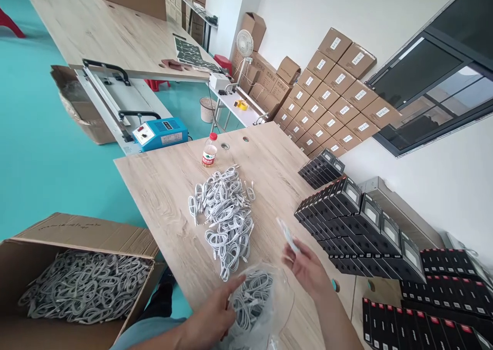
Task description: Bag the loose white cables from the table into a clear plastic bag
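Head view: we see left hand (210, 314) spread against a clear plastic bag (277, 309) at 6 o'clock, grip unclear; right hand (306, 268) pinching a white cable (287, 235) at 5 o'clock. Cable heap (221, 219) sits on wooden table (162, 196) at 12 o'clock; cardboard carton (77, 232) at 8 o'clock holds more.

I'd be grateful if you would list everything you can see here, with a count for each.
cable pile: one, white, on the wooden table
carton: one, brown, open, lower left, full of white cables
bag: one, clear, holding cables, near table edge
bottle: one, red cap, on the table
boxes: many, black, stacked at right
cartons: many, brown, stacked by the wall
sealer: one, blue, on the far table
fan: one, white, far off
tape: one roll, yellow, on a white table
left hand: on the bag
right hand: holding a small white item
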Motion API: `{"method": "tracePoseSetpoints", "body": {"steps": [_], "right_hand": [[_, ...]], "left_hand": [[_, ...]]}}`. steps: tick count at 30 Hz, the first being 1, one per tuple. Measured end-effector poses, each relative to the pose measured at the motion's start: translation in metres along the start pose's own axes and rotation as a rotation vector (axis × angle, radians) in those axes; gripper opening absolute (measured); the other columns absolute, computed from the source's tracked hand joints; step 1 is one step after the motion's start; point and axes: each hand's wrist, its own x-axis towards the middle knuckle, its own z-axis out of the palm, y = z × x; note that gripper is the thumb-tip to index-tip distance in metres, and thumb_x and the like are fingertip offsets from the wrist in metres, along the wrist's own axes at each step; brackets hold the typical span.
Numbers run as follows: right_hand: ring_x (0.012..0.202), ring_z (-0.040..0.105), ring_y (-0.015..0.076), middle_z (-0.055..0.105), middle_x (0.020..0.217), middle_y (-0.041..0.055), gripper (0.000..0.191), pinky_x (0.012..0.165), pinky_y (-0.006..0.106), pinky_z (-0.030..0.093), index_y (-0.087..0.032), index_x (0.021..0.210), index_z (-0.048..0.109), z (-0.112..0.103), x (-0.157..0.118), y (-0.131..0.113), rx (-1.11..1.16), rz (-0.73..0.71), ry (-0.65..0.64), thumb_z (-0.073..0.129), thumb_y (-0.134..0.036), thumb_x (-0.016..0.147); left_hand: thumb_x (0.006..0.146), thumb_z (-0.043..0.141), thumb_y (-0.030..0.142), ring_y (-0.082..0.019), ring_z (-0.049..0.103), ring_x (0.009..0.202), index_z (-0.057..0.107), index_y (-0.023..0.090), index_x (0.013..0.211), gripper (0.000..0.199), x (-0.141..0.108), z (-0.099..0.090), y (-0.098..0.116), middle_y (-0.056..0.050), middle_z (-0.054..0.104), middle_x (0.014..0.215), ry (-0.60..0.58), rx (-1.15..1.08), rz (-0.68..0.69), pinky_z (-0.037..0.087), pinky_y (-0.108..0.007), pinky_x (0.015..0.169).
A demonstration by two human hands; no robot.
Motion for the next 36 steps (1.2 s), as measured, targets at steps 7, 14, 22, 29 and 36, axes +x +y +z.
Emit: {"method": "tracePoseSetpoints", "body": {"steps": [7, 14, 22, 29, 36], "right_hand": [[0.111, 0.067, 0.0301, 0.075, 0.113, 0.0119, 0.055, 0.092, 0.039, 0.055, -0.015, 0.109, 0.072, 0.060, 0.131, 0.075, -0.472, 0.000, 0.461, 0.073, -0.039, 0.060], [0.103, 0.069, 0.0291, 0.073, 0.114, 0.0155, 0.071, 0.093, 0.038, 0.055, -0.008, 0.122, 0.066, 0.057, 0.147, 0.089, -0.608, -0.068, 0.461, 0.070, -0.035, 0.056], [0.088, 0.070, 0.0235, 0.073, 0.108, 0.0115, 0.081, 0.074, 0.033, 0.061, -0.012, 0.130, 0.062, 0.025, 0.100, 0.024, -0.488, -0.217, 0.534, 0.075, -0.047, 0.059], [0.093, 0.070, 0.0248, 0.074, 0.105, 0.0109, 0.059, 0.084, 0.037, 0.059, -0.017, 0.125, 0.066, 0.026, -0.021, -0.015, -0.545, -0.317, 0.406, 0.078, -0.043, 0.074], [0.116, 0.065, 0.0283, 0.072, 0.120, 0.0047, 0.031, 0.098, 0.034, 0.050, -0.030, 0.095, 0.080, 0.025, -0.073, -0.015, -1.115, 0.291, -0.465, 0.084, -0.034, 0.064]], "left_hand": [[0.072, 0.061, 0.017, -0.012, 0.039, 0.042, 0.027, 0.013, 0.158, 0.093, -0.012, -0.003, 0.003, 0.009, 0.043, 0.046, -0.006, 0.092, -0.083, 0.032, -0.019, 0.041], [0.074, 0.069, 0.025, -0.010, 0.040, 0.044, 0.036, 0.018, 0.156, 0.088, -0.006, -0.005, -0.011, 0.004, 0.056, 0.061, 0.005, -0.080, 0.032, 0.033, -0.020, 0.043], [0.066, 0.055, 0.009, -0.010, 0.037, 0.040, 0.032, 0.012, 0.157, 0.094, -0.003, 0.003, 0.014, 0.008, 0.047, 0.051, -0.016, 0.049, -0.106, 0.027, -0.019, 0.037], [0.065, 0.050, 0.013, -0.012, 0.040, 0.042, 0.025, 0.007, 0.158, 0.097, 0.007, -0.005, 0.008, 0.011, 0.043, 0.045, 0.127, 0.000, -0.101, 0.038, -0.020, 0.043], [0.071, 0.058, 0.021, -0.012, 0.045, 0.046, 0.027, 0.013, 0.158, 0.093, 0.005, 0.002, 0.000, 0.007, 0.055, 0.057, 0.105, -0.067, 0.000, 0.039, -0.021, 0.046]]}}
